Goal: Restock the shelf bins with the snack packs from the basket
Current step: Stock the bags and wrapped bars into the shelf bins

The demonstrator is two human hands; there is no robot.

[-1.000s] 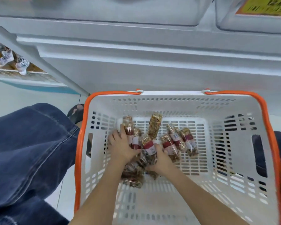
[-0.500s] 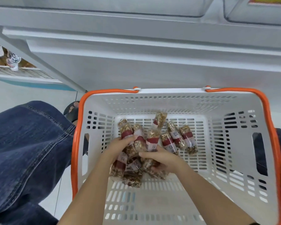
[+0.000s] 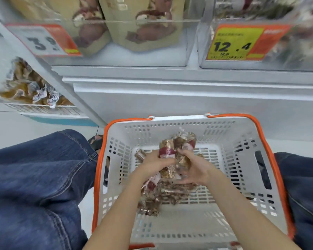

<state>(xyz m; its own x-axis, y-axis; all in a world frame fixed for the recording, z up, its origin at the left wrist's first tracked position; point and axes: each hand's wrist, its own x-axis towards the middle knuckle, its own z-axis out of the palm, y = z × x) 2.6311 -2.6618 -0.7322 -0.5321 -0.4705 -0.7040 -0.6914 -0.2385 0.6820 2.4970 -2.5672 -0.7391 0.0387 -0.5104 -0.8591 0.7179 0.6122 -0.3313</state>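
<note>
Both hands are in the white basket (image 3: 246, 159) with the orange rim, gathering 1 bundle of snack packs (image 3: 177, 156) between them. The left hand (image 3: 154, 164) curls its fingers round the bundle's left side; the right hand (image 3: 193, 168) grips it from the right — the 2 hands nearly touching. More packs hang below the hands, over the basket floor. Above, clear shelf bins (image 3: 126, 56) hold pouches behind price tags — 1 tag (image 3: 237, 44) reads 12.4.

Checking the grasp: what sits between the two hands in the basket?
In the head view, a bunch of snack packs sits between the left hand and right hand, both gripping it.
</note>
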